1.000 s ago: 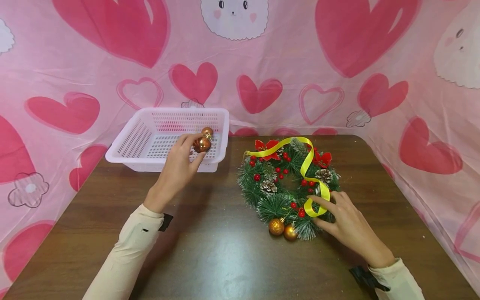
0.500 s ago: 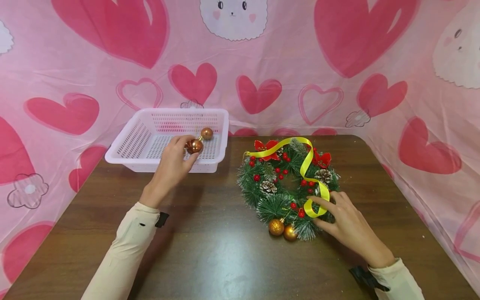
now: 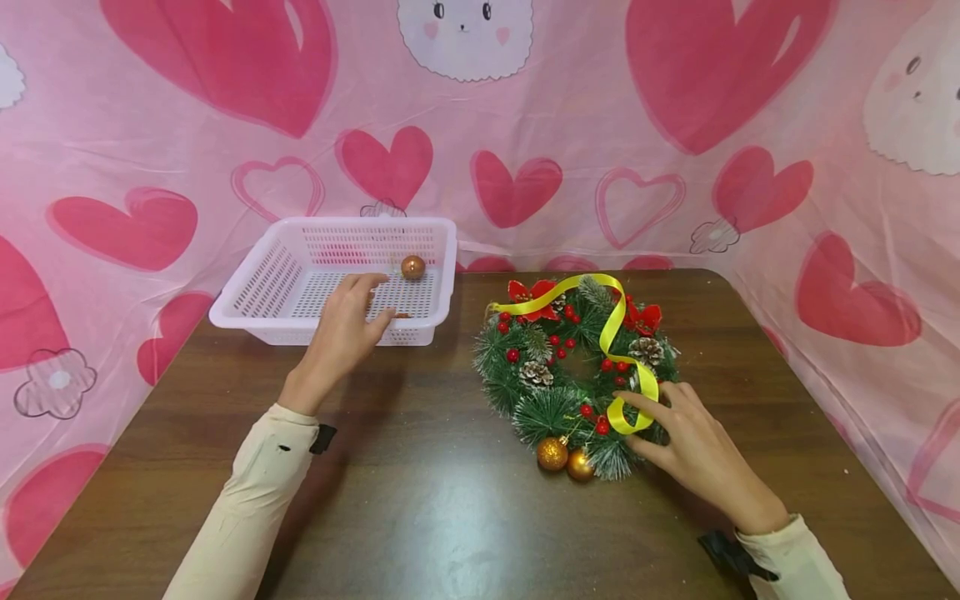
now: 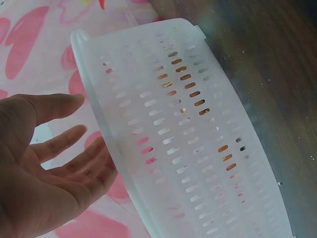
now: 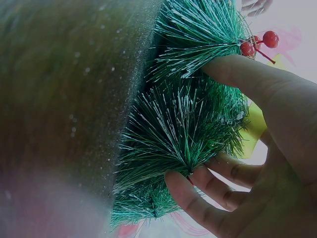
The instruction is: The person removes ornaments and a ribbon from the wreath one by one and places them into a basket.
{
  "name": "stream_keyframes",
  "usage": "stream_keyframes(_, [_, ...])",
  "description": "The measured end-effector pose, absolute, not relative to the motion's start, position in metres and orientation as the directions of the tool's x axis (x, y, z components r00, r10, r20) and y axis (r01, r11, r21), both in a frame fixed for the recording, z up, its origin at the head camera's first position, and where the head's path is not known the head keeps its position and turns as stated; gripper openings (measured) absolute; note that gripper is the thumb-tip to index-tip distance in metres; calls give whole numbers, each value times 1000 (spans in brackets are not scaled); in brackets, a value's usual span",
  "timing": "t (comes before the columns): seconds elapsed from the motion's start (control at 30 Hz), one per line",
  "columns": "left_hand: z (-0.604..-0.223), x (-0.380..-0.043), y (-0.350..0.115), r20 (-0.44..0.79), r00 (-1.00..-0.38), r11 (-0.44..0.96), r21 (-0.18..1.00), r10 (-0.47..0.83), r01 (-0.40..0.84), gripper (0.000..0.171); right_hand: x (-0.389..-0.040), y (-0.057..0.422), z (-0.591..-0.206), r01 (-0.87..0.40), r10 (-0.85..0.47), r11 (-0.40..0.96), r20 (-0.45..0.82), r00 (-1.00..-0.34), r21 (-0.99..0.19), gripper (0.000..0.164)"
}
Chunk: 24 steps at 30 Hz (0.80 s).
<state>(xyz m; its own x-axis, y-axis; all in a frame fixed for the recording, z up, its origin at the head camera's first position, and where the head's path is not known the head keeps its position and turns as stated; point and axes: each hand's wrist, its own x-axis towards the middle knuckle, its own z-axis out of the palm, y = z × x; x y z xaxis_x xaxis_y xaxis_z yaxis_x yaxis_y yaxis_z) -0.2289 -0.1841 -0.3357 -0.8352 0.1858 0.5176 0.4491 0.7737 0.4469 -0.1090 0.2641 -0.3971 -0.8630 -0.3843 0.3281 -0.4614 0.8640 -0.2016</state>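
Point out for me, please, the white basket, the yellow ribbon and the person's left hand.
White basket (image 3: 262, 322): head view, on its front rim.
Yellow ribbon (image 3: 616, 321): head view, midway along the strip.
Left hand (image 3: 339, 332): head view, on its back.

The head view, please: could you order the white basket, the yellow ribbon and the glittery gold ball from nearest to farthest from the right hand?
1. Yellow ribbon: its curl lies right by the right hand.
2. Glittery gold ball: left of the hand, at the near edge of the wreath.
3. White basket: farther left, past the wreath.
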Motion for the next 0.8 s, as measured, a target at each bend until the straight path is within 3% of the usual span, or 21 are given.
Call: stream_keyframes(0.8, [-332,-213,-160,525,-807,748,413,271,520,42,-109,264,-398,-468,-388,863,345,-855,-190,64])
